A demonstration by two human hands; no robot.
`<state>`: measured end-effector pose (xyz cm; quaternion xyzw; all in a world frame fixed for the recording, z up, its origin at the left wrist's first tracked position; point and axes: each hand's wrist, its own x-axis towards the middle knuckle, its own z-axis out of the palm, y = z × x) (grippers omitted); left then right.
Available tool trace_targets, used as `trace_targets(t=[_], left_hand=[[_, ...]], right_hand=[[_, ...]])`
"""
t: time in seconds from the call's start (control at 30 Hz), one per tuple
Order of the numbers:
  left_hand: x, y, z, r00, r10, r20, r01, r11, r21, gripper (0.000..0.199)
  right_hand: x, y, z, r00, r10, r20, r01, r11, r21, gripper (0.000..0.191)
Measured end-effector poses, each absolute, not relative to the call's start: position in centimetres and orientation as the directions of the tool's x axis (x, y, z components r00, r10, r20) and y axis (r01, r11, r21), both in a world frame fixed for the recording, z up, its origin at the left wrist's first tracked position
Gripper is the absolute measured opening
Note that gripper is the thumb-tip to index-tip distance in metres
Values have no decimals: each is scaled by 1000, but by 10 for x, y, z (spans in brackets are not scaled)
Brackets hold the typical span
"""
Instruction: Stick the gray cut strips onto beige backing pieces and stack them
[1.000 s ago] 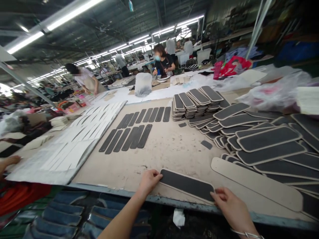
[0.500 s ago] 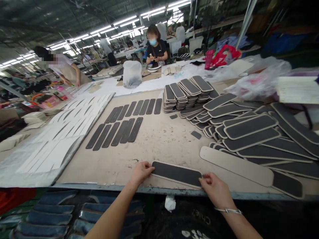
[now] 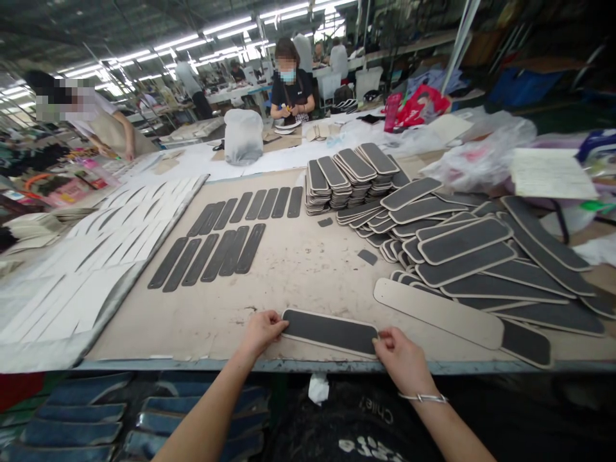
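Note:
Between my two hands a long dark grey panel with a beige rim [image 3: 330, 331] lies at the table's front edge. My left hand [image 3: 262, 332] pinches its left end, fingers closed. The other end is pinched by my right hand [image 3: 399, 353], which wears a bracelet at the wrist. Just right of it rests a plain beige panel [image 3: 437, 312], partly over a dark one. A loose heap of rimmed dark panels [image 3: 466, 241] spreads behind that. Two rows of narrow dark strips [image 3: 224, 256] lie to the left, beyond my left hand.
Neat stacks of rimmed panels [image 3: 332, 173] stand behind the heap. White cut sheets [image 3: 91, 256] cover the left side. Two small dark scraps [image 3: 367, 257] lie mid-table. Plastic bags [image 3: 486, 151] sit at the back right. A masked person [image 3: 291, 96] works across the table, another person [image 3: 103, 122] at left.
The view has shifted slightly, so the table appears further left. Both hands keep their pinch on the panel's ends, and the panel stays in about the same place on the table.

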<state>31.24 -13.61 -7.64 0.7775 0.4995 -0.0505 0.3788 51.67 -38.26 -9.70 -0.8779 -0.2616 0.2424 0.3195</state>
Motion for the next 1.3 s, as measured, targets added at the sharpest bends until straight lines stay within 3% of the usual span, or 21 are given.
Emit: trace_targets(t=[0.37,0.77,0.87,0.97,1.07,1.17,1.3], left_hand=[[312,-135,-79,532,746,-400,818,-333,469,27],[307,-133,-85,471,757,-452,844,-240,479,29],[299,-137,-85,531,782,-328,794,-323,516,26],[288,-145,-86,606,795,-5,670,-508,541,21],[280,-155,-91,727,643,241,491,-732,473,24],[278,-160,-98,843,458,282,336,-858,390,28],[279,-159,-105,860,409,305,297,-888,352,28]], right_hand=[[515,-381,-90,743,615,-265,312,-668,-676,20],[518,-384,-100,740,613,-276,332,-690,-643,28],[518,-385,-101,741,616,-269,336,-686,-645,29],[519,-386,-101,740,620,-263,339,-681,-649,29],[518,-386,-102,737,623,-262,346,-681,-645,28],[518,-385,-102,730,634,-256,357,-672,-648,24],[517,-387,-99,718,668,-195,427,-645,-634,19]])
